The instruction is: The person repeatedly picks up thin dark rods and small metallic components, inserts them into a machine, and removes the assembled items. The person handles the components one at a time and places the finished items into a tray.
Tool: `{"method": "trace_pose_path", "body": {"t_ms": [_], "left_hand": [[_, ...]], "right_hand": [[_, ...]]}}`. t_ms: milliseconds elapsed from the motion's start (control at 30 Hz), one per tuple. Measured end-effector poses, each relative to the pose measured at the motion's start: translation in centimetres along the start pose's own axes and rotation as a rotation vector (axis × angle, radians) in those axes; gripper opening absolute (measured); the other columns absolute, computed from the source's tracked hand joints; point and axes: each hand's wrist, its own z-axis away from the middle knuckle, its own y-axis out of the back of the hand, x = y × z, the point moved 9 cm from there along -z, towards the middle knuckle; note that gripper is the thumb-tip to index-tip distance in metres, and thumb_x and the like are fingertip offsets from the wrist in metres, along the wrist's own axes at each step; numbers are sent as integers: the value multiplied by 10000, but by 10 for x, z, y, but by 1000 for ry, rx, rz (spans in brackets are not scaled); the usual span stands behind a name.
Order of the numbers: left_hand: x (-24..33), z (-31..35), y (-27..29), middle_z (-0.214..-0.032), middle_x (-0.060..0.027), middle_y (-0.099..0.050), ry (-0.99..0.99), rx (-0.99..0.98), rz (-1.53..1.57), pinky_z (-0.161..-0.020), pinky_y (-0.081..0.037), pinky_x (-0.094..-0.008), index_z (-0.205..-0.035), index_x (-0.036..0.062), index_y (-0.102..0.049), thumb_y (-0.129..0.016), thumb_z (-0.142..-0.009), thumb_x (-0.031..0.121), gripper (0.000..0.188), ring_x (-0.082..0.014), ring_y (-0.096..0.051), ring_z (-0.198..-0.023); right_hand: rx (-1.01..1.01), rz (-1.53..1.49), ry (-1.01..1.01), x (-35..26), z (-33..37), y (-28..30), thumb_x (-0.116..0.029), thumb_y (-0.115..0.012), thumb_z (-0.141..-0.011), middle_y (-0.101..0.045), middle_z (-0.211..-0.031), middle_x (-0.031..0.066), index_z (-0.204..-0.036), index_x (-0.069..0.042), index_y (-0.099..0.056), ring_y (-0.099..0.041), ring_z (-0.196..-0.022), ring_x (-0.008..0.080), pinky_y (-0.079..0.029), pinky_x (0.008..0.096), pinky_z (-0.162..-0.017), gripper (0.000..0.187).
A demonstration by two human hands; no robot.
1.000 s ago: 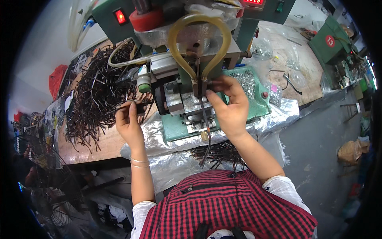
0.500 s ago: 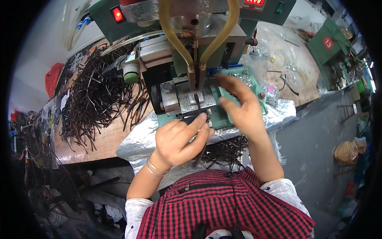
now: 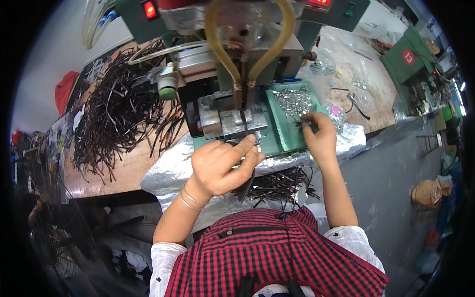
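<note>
My left hand (image 3: 222,166) is closed around dark, thin strips (image 3: 243,190) just in front of a metal fixture (image 3: 242,121). Its index finger points forward at the fixture, where one dark strip lies in the central slot. Two upright electrodes (image 3: 243,96) of a bench machine stand directly over that slot. My right hand (image 3: 320,136) is at the near right part of a green tray (image 3: 289,141), thumb and index finger brought together. Whatever is between those fingertips is too small to make out. Small shiny metal pieces (image 3: 294,101) are heaped in the tray's far part.
A big tangled pile of dark strips (image 3: 116,114) covers the table's left side. More strips (image 3: 284,185) lie on silver foil (image 3: 170,168) by my apron. Yellow hoses (image 3: 217,44) loop down to the electrodes. A green-capped cylinder (image 3: 167,89) juts out left of the fixture.
My right hand has moved from beside the electrodes back toward me and down to the tray, its fingers drawing together. My left hand stays nearly in place.
</note>
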Motion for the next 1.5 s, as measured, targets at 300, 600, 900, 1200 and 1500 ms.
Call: {"method": "trace_pose_path", "body": {"t_ms": [300,600,900,1200,1500], "left_hand": [[2,29,21,-1205,-185,-748,183,106,84,-527,-515,-285,-1036,101,-747,-796,-803,109,238,-146,-660,-636],[-142,119,81,-964,-108,-651,829,-130,-548,-778,-521,-428,-931,50,-739,-710,-835,100,111,-307,-634,-930],[-190,208,30,-1189,-89,-688,989,-299,-691,-899,-510,-420,-881,99,-794,-704,-811,131,118,-287,-618,-1069],[-177,167,99,-890,-141,-761,1162,367,-195,-726,-548,-305,-1209,26,-693,-669,-982,102,241,-235,-736,-760],[-150,144,61,-979,-77,-752,1195,284,193,-747,-568,-261,-1060,-11,-738,-761,-943,95,159,-107,-695,-812]], "right_hand": [[-19,254,177,3,16,-30,-6,-681,-829,-624,-929,219,-950,29,-643,-590,-917,427,-459,518,-845,132],[5,-272,-23,57,2,-42,-126,-607,-1048,-715,-1131,138,-1218,45,-658,-650,-1042,211,-491,337,-980,247],[253,95,74,3,38,10,-177,-649,-997,-756,-1077,172,-1143,5,-747,-712,-922,320,-544,421,-833,253],[95,-292,141,-23,23,-7,-43,-619,-1010,-719,-1098,133,-1142,54,-687,-649,-1037,239,-483,350,-991,177],[75,-908,2,-93,-5,-62,50,-626,-978,-659,-1204,107,-1368,45,-535,-613,-1100,177,-481,330,-1011,400]]}}
